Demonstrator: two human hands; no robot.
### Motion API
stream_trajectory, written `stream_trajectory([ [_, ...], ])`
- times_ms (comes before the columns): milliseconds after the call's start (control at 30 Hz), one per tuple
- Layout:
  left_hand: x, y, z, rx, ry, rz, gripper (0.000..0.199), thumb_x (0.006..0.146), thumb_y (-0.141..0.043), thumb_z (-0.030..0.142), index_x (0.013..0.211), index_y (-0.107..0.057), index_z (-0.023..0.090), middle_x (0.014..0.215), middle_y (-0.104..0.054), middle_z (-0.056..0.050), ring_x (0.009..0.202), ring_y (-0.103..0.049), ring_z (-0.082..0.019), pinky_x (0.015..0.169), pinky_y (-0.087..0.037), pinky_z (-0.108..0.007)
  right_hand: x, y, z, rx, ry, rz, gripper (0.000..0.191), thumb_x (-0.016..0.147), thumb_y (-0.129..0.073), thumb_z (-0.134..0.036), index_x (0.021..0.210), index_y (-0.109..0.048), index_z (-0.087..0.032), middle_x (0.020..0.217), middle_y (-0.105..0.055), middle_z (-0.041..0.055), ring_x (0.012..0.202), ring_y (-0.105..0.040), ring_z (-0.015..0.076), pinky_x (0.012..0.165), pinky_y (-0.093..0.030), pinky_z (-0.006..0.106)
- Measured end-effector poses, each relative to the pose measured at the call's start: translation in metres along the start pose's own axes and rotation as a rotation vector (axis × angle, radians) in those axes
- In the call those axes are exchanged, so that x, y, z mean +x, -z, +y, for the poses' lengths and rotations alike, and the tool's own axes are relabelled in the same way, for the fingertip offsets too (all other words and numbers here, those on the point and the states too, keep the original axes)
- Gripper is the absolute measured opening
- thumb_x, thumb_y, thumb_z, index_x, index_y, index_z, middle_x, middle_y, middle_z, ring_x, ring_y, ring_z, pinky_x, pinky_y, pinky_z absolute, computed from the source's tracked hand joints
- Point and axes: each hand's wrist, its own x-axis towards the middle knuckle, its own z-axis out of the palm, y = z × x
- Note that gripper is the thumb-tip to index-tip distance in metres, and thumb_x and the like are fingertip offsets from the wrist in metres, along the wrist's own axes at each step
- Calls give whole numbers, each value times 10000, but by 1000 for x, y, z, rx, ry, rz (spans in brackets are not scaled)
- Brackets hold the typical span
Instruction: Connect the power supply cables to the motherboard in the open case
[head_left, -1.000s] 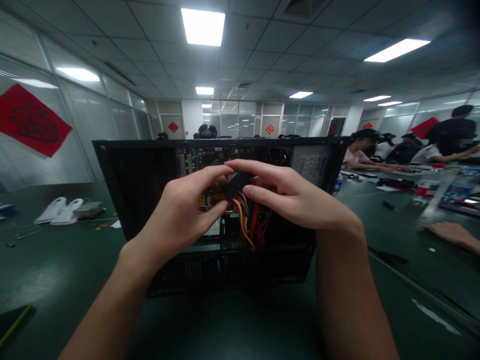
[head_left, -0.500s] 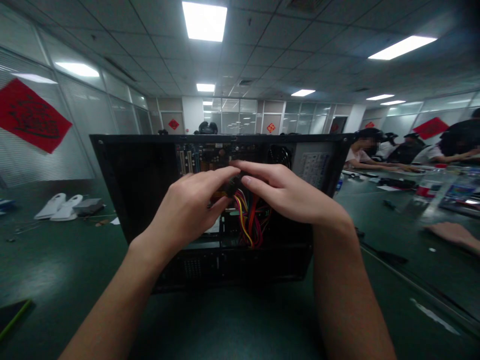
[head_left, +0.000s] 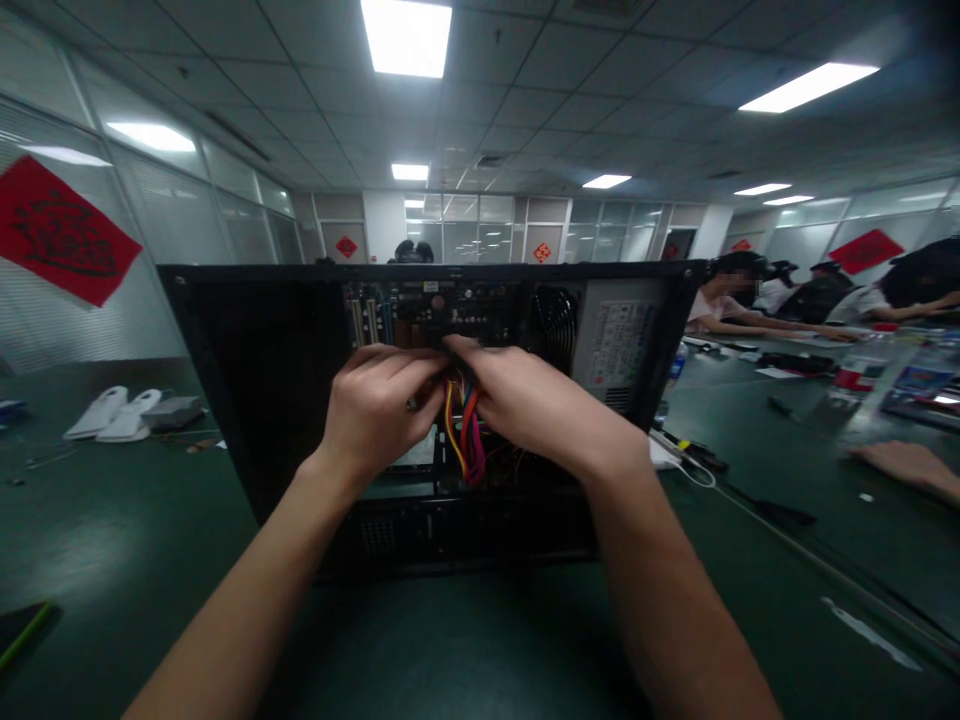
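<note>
A black computer case (head_left: 480, 538) stands open on the green table, its inside facing me. Both my hands reach into its middle, in front of the circuit board (head_left: 450, 308). The fingers of my left hand (head_left: 386, 400) are closed at the top of a bundle of coloured cables (head_left: 469, 450). My right hand (head_left: 525, 395) meets it from the right, fingers closed around the same cables' upper end. The fingertips hide the cable end. A round black fan (head_left: 553, 322) and a grey power supply (head_left: 619, 340) with a label sit to the right.
White shoe-like items (head_left: 124, 415) and a grey box (head_left: 174, 410) lie on the table (head_left: 120, 540) at left. At right are a white cable (head_left: 701, 475), a bottle (head_left: 859, 372), tools and another person's hand (head_left: 907, 465). Several people sit further back.
My right hand has moved left and turned its fingers down around the cables. The cable bundle has shifted left, and more of the fan and power supply shows.
</note>
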Motion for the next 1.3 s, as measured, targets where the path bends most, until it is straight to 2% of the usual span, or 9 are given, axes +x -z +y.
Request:
stream_trajectory([
  [100, -2, -5, -6, -45, 115, -142, 234, 940, -621, 262, 1095, -786, 203, 1121, -796, -71, 999, -760, -238, 914, -578, -363, 6, -18, -12, -226, -176, -14, 505, 1016, -348, -90, 1513, -421, -142, 1218, -665, 180, 1067, -679, 271, 879, -579, 386],
  [200, -4, -13, -9, -57, 179, -396, 268, 948, -614, 289, 1152, -787, 278, 1160, -787, -38, 1033, -749, -254, 878, -581, -367, 9, -37, -12, -318, -268, -105, 407, 1027, -353, -131, 1369, -575, -140, 1272, -604, 212, 1113, -644, 310, 812, -590, 389],
  [333, -12, -33, -7, -74, 243, -748, 306, 972, -575, 309, 1215, -759, 328, 1271, -749, -14, 1153, -706, -264, 926, -556, -365, 12, -55, -1, -319, -278, -262, 393, 1010, -364, -119, 1194, -708, -78, 1290, -613, 242, 1189, -628, 342, 855, -583, 402],
  [467, -20, -49, -5, -55, 296, -944, 305, 967, -577, 322, 1208, -764, 306, 1217, -764, -40, 1124, -712, -278, 888, -554, -360, 13, -73, 15, -269, -234, -393, 407, 971, -390, -84, 1186, -736, -87, 1172, -707, 217, 1083, -715, 334, 849, -584, 422],
  [667, -22, -55, -5, -55, 287, -998, 342, 993, -539, 301, 1280, -721, 343, 1269, -740, -22, 1141, -702, -280, 867, -551, -367, 11, -95, 37, -252, -159, -428, 333, 928, -503, -165, 1141, -748, -87, 1132, -744, 216, 1064, -730, 365, 845, -588, 444],
  [900, -21, -60, 5, -27, 227, -1026, 344, 993, -495, 226, 1230, -734, 293, 1288, -699, -46, 1076, -712, -278, 784, -536, -353, 9, -101, 25, -225, -122, -399, 355, 928, -481, -141, 1183, -727, -122, 1147, -747, 201, 1062, -737, 324, 859, -580, 421],
  [1000, -20, -60, 8, 19, 253, -1031, 339, 991, -483, 218, 1201, -741, 280, 1273, -701, -55, 1059, -716, -285, 758, -534, -354, 7, -100, 23, -221, -133, -388, 342, 926, -494, -147, 1169, -734, -120, 1144, -748, 198, 1059, -736, 329, 857, -578, 421],
  [1100, -21, -61, 7, 44, 303, -994, 311, 986, -495, 234, 1146, -758, 275, 1288, -706, -52, 1073, -716, -291, 770, -540, -358, 6, -99, 22, -213, -136, -375, 348, 925, -493, -138, 1173, -736, -109, 1146, -747, 200, 1060, -734, 341, 856, -581, 427],
  [1300, -25, -62, 7, 3, 358, -952, 299, 964, -566, 280, 1197, -750, 251, 1225, -748, -74, 1120, -706, -298, 858, -548, -356, 3, -98, 22, -201, -144, -374, 368, 916, -504, -143, 1210, -722, -100, 1191, -727, 221, 1090, -723, 345, 866, -581, 433],
])
